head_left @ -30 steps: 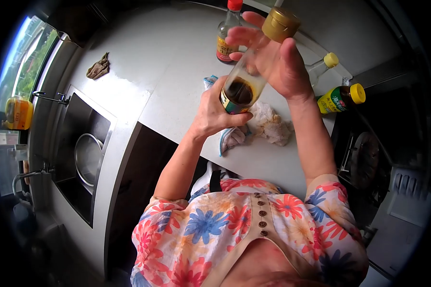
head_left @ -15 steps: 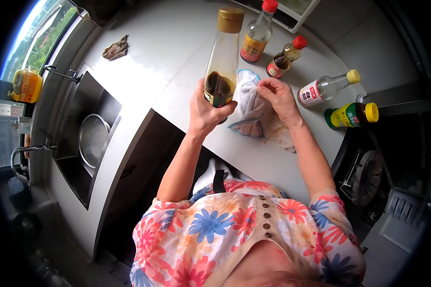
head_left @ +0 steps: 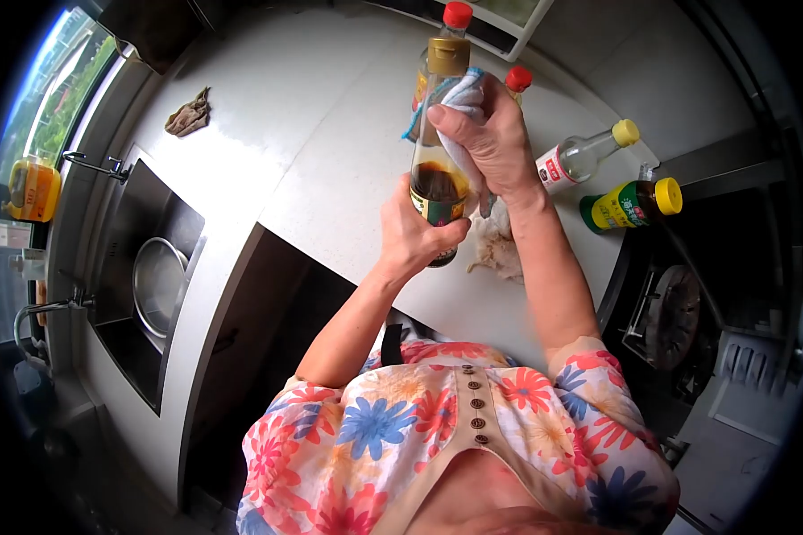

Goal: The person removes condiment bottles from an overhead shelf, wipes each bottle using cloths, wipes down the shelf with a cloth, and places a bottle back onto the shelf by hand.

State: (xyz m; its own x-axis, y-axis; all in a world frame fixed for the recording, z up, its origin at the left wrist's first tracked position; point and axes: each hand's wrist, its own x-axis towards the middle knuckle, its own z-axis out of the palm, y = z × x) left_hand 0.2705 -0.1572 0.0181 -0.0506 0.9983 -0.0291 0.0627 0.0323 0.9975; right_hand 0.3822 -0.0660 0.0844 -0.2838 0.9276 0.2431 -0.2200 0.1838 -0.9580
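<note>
My left hand [head_left: 419, 223] is closed around the lower part of a sauce bottle [head_left: 438, 183] with a gold cap and dark liquid in its bottom. The bottle is held up over the counter, nearly upright. In my right hand [head_left: 495, 147] is a white cloth [head_left: 462, 100] with a blue edge, pressed against the upper side of that bottle. Below my right wrist, a second crumpled, pale, stained cloth [head_left: 498, 245] lies on the counter. Behind the held bottle stands a red-capped bottle [head_left: 456, 18], partly hidden. Another red-capped bottle [head_left: 517, 78] is mostly covered by my right hand.
To the right stand a yellow-capped clear bottle [head_left: 584, 156] and a green bottle with a yellow label [head_left: 632, 206]. A brown rag [head_left: 188, 113] lies far left on the counter [head_left: 285, 134]. The sink [head_left: 125, 259] at left holds a metal bowl [head_left: 159, 285]. A stove [head_left: 674, 312] is at right.
My right hand has lifted the blue-edged cloth off the counter and brought it against the bottle. My left hand still grips the bottle, now a little lower and further right in view.
</note>
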